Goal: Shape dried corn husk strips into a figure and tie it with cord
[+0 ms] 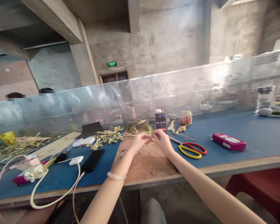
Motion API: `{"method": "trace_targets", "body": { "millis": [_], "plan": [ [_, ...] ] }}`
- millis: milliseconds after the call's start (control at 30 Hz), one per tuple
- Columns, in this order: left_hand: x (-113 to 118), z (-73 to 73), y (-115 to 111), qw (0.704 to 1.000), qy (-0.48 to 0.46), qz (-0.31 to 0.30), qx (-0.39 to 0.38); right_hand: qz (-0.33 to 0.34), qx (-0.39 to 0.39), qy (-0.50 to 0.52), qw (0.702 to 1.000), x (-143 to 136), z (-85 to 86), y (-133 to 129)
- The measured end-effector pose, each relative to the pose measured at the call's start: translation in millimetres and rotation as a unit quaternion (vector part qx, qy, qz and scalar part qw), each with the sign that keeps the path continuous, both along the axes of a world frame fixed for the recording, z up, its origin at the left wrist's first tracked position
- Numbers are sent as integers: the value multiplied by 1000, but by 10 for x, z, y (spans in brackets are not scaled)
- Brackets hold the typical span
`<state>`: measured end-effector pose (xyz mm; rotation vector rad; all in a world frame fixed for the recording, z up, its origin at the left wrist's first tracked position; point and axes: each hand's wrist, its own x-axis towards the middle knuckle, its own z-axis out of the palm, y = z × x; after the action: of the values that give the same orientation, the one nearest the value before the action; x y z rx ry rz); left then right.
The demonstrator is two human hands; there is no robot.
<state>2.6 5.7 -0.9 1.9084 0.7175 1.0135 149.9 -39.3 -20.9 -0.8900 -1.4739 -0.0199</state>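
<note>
Over a brown board (149,168), my left hand (140,142) and my right hand (162,142) are close together with their fingers pinched. Whatever lies between the fingertips is too small to make out. Dry husk-like leaves (140,127) are heaped just beyond my left hand, and small scraps dot the board. A phone (161,121) showing a running timer stands upright behind my right hand. Scissors (191,150) with one red and one yellow handle lie to the right of it, blades toward the hand.
At right are a magenta box (229,142), a jar (186,117) and a clear bottle (265,99). A black phone (92,160), a white case (76,160), looping cables (35,193) and more dry husks (108,138) lie at left. A perforated metal screen (142,96) runs along the back.
</note>
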Motion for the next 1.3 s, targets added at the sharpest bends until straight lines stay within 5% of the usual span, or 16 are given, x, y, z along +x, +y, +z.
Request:
{"method": "trace_targets", "body": {
  "millis": [467, 1300],
  "plan": [
    [-12, -19, 10, 1000, 8, 28, 4, 5, 3, -15, 1000, -4, -25, 24],
    [-20, -6, 23, 1000, 5, -30, 5, -8, 14, -36, 999, -43, -24, -9]
  ]
}}
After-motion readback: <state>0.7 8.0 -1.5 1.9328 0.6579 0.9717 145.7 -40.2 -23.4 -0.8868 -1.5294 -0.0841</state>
